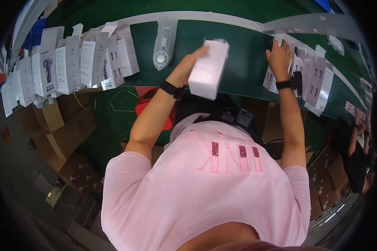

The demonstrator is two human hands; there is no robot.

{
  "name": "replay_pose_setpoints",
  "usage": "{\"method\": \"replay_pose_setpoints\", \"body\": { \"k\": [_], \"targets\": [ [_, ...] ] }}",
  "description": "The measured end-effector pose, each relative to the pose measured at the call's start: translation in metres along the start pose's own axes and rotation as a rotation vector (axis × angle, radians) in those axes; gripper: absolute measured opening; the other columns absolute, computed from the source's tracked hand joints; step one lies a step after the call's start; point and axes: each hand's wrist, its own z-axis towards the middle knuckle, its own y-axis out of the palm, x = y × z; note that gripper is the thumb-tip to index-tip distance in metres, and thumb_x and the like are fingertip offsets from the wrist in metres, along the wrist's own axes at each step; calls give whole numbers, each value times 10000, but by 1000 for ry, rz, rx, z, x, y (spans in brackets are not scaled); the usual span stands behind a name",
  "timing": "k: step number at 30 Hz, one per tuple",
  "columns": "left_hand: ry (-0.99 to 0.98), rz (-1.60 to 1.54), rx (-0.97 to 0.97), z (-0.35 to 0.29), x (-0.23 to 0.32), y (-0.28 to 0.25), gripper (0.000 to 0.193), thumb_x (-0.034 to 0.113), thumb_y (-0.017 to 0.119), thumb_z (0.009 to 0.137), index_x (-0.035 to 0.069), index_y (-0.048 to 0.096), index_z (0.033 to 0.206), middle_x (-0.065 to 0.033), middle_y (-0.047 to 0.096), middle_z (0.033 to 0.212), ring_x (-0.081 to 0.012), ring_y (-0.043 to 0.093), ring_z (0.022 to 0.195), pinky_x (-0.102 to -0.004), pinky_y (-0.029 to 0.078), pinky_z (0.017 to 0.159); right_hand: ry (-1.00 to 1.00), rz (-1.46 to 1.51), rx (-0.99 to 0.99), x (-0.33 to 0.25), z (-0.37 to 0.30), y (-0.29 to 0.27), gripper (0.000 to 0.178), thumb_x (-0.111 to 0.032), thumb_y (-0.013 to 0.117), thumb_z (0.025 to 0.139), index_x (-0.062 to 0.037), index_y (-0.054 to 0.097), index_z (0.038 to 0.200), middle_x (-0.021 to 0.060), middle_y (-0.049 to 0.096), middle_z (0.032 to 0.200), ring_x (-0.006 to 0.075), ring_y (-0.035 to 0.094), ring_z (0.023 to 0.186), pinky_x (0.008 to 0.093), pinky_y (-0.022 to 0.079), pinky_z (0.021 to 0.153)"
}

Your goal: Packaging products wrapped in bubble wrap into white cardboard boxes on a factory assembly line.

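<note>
My left hand (186,68) is closed around the side of a white carton (208,69), held tilted above the near edge of the green table. Its printing is too blurred to make out. To the right, my right hand (279,60) lies with fingers spread over the top of a white box (269,80) in a row of upright boxes, next to a pale raised flap. How firmly it touches the box is hidden. Left of the carton, a bubble-wrap sleeve (165,44) lies on the table with a round-headed device inside, like a small handheld fan.
Several upright white boxes (71,67) with open flaps line the table's left side. More boxes (318,83) stand at the right. A pale rail (209,16) borders the far edge. Below are a red stool (148,102) and brown cartons (56,136). Another person (356,154) works at far right.
</note>
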Motion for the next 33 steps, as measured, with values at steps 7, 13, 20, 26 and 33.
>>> {"method": "replay_pose_setpoints", "body": {
  "k": [7, 13, 20, 26, 33],
  "targets": [
    [274, 199, 106, -18, -25, -21, 570, 187, 681, 862, 8, 474, 1362, -77, 630, 1043, -140, 618, 935, -248, 490, 793, -144, 422, 38, -64, -2, -31, 507, -279, 699, 813, -72, 541, 1248, 238, 519, 1264, 389, 496, 1175, 441, 413, 970],
    [367, 579, 237, -18, -42, -41, 603, 193, 710, 808, -11, 497, 1334, -114, 604, 1119, -212, 597, 1006, -305, 468, 886, -29, 785, -265, -112, 1, -35, 597, -389, 670, 847, -15, 507, 1282, 238, 634, 1056, 404, 610, 991, 407, 480, 874],
    [899, 1386, 1092, -13, 13, -55, 891, 244, 795, 645, 37, 353, 1390, -236, 415, 1284, -447, 400, 1175, -536, 344, 993, 39, 685, -336, -128, -25, -18, 775, -449, 720, 787, -40, 408, 1366, 228, 636, 1034, 355, 643, 911, 422, 504, 781],
    [662, 1072, 617, -22, 44, -108, 555, 216, 772, 668, -18, 608, 1144, -163, 683, 975, -291, 664, 899, -362, 505, 846, 0, 1081, -201, -127, -26, -83, 719, -349, 736, 804, -62, 423, 1384, 151, 633, 1118, 216, 648, 815, 328, 503, 747],
    [510, 455, -23, -134, 49, 27, 567, 85, 778, 739, -36, 562, 1248, -83, 639, 1123, -139, 589, 996, -291, 475, 874, -478, 1544, 144, -100, -22, -239, 637, -88, 706, 804, -4, 445, 1379, 98, 620, 1171, 132, 596, 791, 266, 470, 775]
  ]
}}
